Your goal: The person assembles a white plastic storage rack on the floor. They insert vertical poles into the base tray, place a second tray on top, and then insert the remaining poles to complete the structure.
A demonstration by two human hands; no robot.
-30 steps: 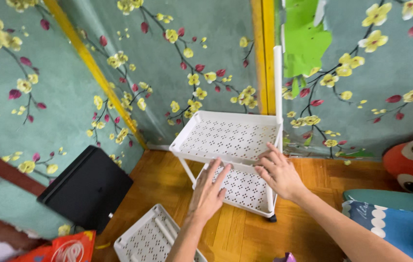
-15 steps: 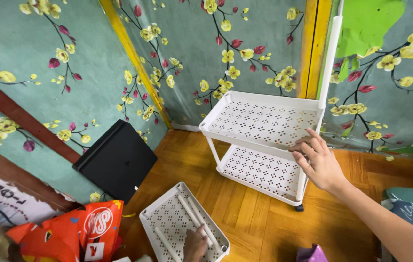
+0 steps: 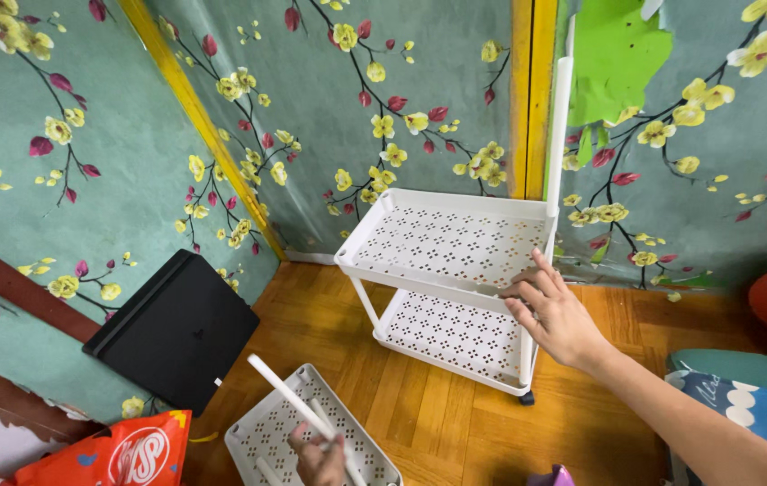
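Head view looks down on a white two-tier plastic cart (image 3: 452, 270) standing on a wooden parquet floor (image 3: 455, 423), backed into a corner of floral wallpaper (image 3: 356, 117). Right hand (image 3: 556, 313) rests with fingers spread on the near right edge of the cart's upper shelf, apparently to steady it; it grips nothing. One white upright tube (image 3: 560, 135) rises from the cart's far right corner. Both shelves are rigid, matte and pierced with small cut-outs. Near and left of the cart lies a loose third shelf tray (image 3: 262, 432), with the left hand (image 3: 317, 457) over it, closed around a smooth white plastic tube (image 3: 289, 400) angled up-left. Further left of the cart, a flat black box (image 3: 176, 328) leans on the wall.
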